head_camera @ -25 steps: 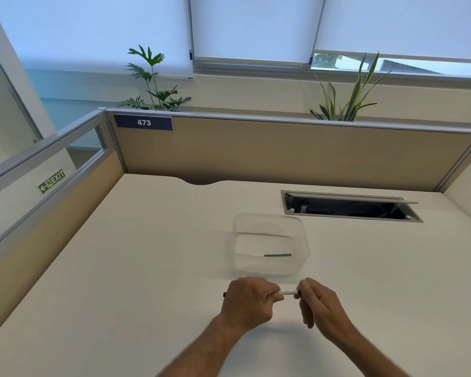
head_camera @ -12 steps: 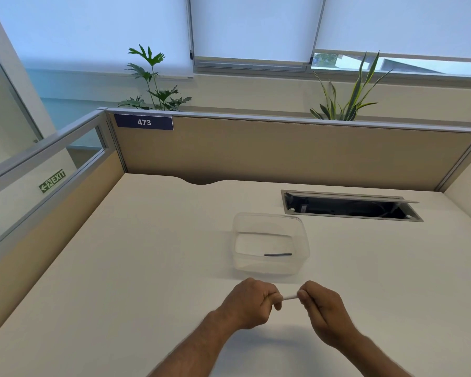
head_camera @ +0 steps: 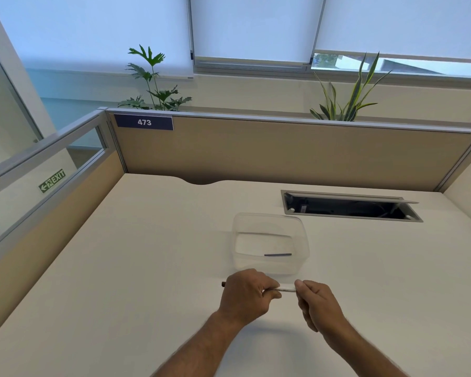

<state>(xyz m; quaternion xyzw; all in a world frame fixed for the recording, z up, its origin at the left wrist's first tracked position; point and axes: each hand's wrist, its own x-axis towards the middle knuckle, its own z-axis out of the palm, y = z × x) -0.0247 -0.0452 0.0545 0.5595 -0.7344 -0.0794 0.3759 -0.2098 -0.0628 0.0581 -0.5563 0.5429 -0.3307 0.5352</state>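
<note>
Your left hand (head_camera: pixel 246 293) grips a thin white pen (head_camera: pixel 284 289); your right hand (head_camera: pixel 314 300) pinches its end, possibly a cap, just before the clear plastic tub (head_camera: pixel 269 268).

From where I sit, the clear tub (head_camera: pixel 269 266) stands just beyond the left hand (head_camera: pixel 246 293) and the right hand (head_camera: pixel 316 303), with the pen (head_camera: pixel 286 289) bridging the gap between them, so a straight push forward meets its near wall, though its open top admits a hand from above. Bare desk (head_camera: pixel 147 268) runs wide to the left as far as the side partition (head_camera: pixel 46 235), and right of the tub too, giving me free passage. Farther back, the open cable hatch (head_camera: pixel 348 208) with its raised lid and the tall back partition (head_camera: pixel 283 153) close the way.
</note>
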